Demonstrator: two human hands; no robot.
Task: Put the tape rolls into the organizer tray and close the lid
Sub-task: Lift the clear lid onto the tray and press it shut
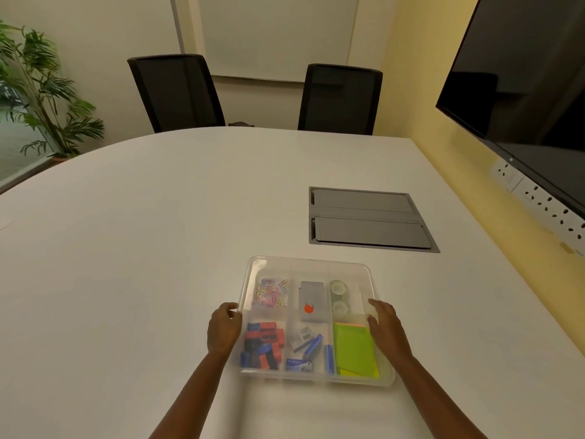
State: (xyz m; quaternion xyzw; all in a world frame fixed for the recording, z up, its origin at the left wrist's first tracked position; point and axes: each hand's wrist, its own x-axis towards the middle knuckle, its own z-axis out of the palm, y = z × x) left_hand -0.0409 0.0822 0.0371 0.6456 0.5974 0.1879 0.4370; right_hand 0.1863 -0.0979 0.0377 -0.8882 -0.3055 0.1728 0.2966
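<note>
A clear organizer tray [316, 377] with several compartments sits on the white table in front of me. Two green-patterned tape rolls [338, 296] lie in its far right compartment. A transparent lid [310, 267] lies over the tray, its far edge slightly raised. My left hand [224, 329] grips the lid's left edge. My right hand [386, 327] holds the right edge, fingers curled over the rim. The tray's contents show through the lid.
Other compartments hold coloured paper clips [272, 293], a grey box [311, 301], red and blue clips [262, 346], staple boxes [304, 346] and green sticky notes [354, 348]. A grey cable hatch [370, 218] sits flush in the table beyond. Two black chairs [177, 90] stand at the far side.
</note>
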